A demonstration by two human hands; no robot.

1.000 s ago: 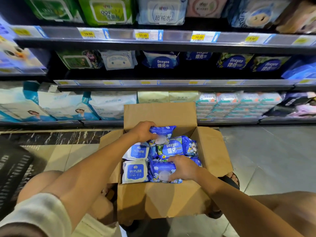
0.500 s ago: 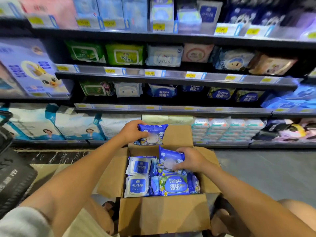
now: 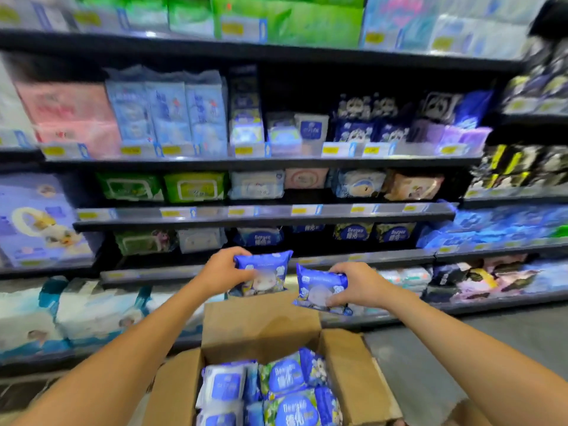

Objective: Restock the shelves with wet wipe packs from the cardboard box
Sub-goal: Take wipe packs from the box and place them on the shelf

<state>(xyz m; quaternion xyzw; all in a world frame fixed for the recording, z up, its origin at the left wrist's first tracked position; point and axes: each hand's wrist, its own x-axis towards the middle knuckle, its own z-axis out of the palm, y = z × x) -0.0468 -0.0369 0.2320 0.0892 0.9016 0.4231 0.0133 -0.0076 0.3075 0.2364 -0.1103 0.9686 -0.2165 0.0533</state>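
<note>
Dark store shelves (image 3: 264,216) carry rows of wipe packs (image 3: 196,187).

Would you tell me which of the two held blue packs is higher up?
The blue pack in the left hand; the other pack, in the right hand, sits lower.

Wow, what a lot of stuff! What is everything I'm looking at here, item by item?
cardboard box: one, brown, open, low in front of the person
packs in the box: several, blue and white, exact count unclear
left pack: one, blue, held above the box
right pack: one, blue, held beside the left pack
shelves: several tiers, dark, across the background
shelf goods: many, green, pink, blue and white, blurred
price tags: many, yellow, along shelf edges
floor: grey, lower right
left hand: grips the left pack
right hand: grips the right pack
</note>
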